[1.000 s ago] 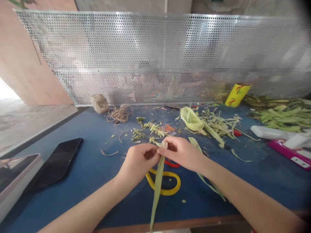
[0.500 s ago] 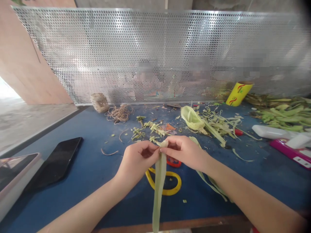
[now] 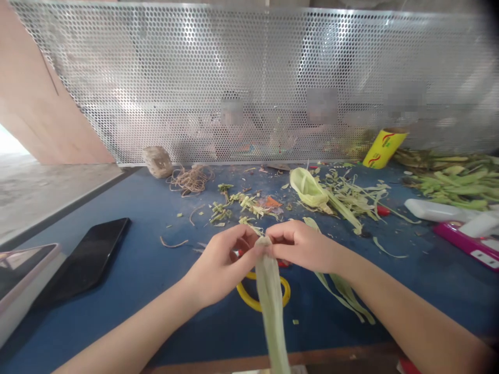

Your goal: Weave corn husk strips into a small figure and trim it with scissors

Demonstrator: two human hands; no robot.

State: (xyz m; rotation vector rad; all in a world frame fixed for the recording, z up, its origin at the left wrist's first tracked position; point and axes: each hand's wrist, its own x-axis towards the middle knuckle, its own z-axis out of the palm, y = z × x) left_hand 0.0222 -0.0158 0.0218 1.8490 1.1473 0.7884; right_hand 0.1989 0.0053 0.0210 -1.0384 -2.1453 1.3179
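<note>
A long, pale green leaf strip [image 3: 271,298] hangs from my fingertips down past the table's front edge. My left hand [image 3: 226,262] pinches its top end from the left. From the right, my right hand [image 3: 306,246] grips the same end, fingers curled close to the left ones. Under the strip lie scissors with a yellow handle loop [image 3: 249,300], partly covered, with some red showing by my fingers. Beyond my hands are small folded leaf pieces [image 3: 249,204]. More leaf strips [image 3: 346,296] lie beneath my right forearm.
A black phone [image 3: 83,259] lies at left beside a pink-edged device [image 3: 27,275]. Farther back are a twine bundle [image 3: 191,179], a stone-like block [image 3: 157,161], a cupped leaf [image 3: 307,189], shredded strips [image 3: 358,195] and a yellow roll [image 3: 385,148]. A perforated metal screen [image 3: 265,62] closes the back.
The leaf strip's lower end has swung to the right and its broad side now faces me more. Both hands keep their pinch at its top. The view has shifted slightly.
</note>
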